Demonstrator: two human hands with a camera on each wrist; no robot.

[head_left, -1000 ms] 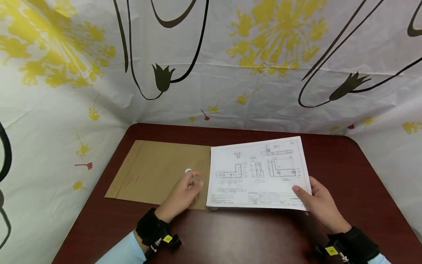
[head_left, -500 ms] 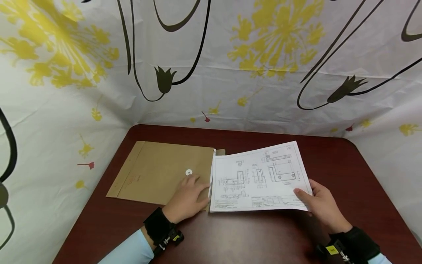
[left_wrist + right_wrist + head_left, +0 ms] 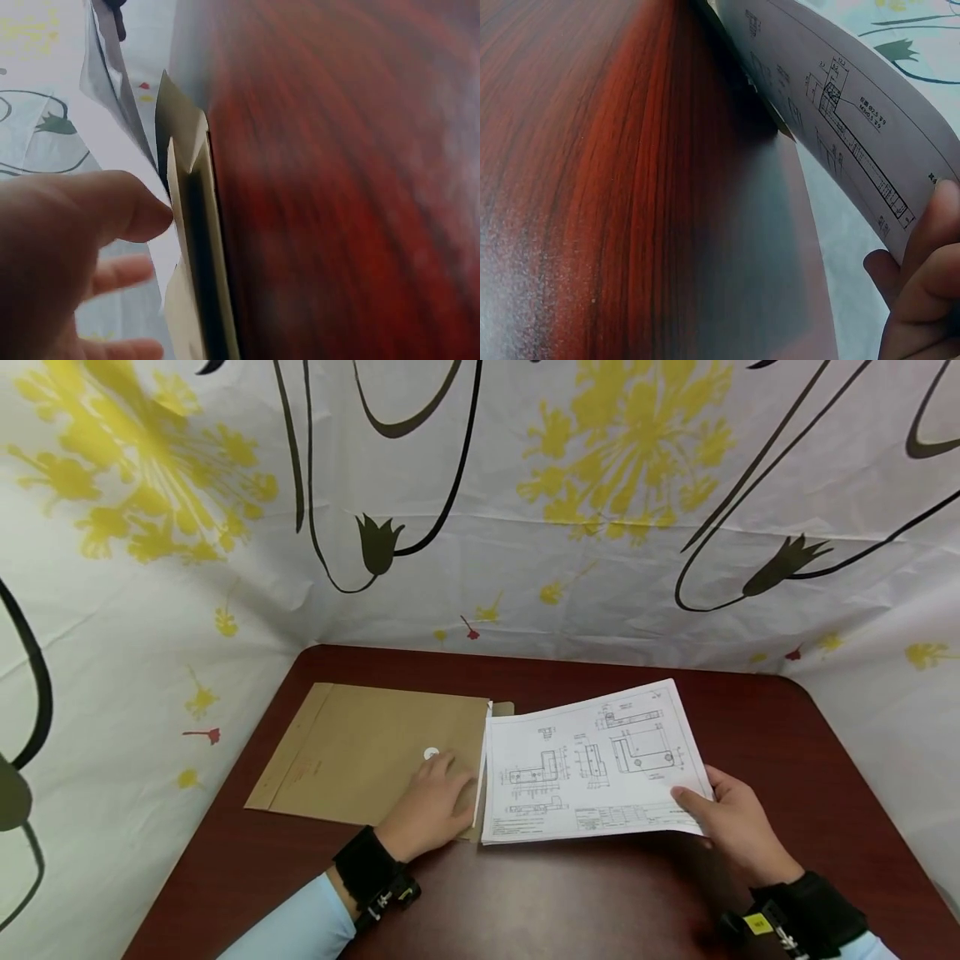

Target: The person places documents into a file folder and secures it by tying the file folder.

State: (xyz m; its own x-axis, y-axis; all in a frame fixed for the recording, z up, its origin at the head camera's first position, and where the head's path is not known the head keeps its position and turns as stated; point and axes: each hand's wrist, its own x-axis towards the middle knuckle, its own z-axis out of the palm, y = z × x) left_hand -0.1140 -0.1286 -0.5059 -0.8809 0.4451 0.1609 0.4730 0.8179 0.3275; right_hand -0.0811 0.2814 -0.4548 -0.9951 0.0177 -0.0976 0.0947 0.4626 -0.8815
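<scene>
A brown paper envelope (image 3: pixel 375 735) lies on the table, its mouth to the right. My left hand (image 3: pixel 426 806) rests on it beside the mouth, fingers spread and relaxed. In the left wrist view the thumb (image 3: pixel 139 210) is by the envelope's upper edge, and the mouth gapes a little. My right hand (image 3: pixel 738 827) pinches the lower right corner of a sheaf of printed technical drawings (image 3: pixel 600 814), thumb on top. The sheaf is tilted above the table, its left edge by the mouth. A narrow white paper edge (image 3: pixel 483 764) shows there.
The dark red wooden table (image 3: pixel 570 902) extends in front and to the right. A white round disc (image 3: pixel 431 752) sits on the envelope near my left fingers. Patterned white cloth (image 3: pixel 480 485) hangs behind and at both sides of the table.
My left hand has uncurled and settled onto the envelope near its mouth. The drawings have shifted slightly right and down, showing the envelope's flap and a white paper edge. The right hand keeps its pinch.
</scene>
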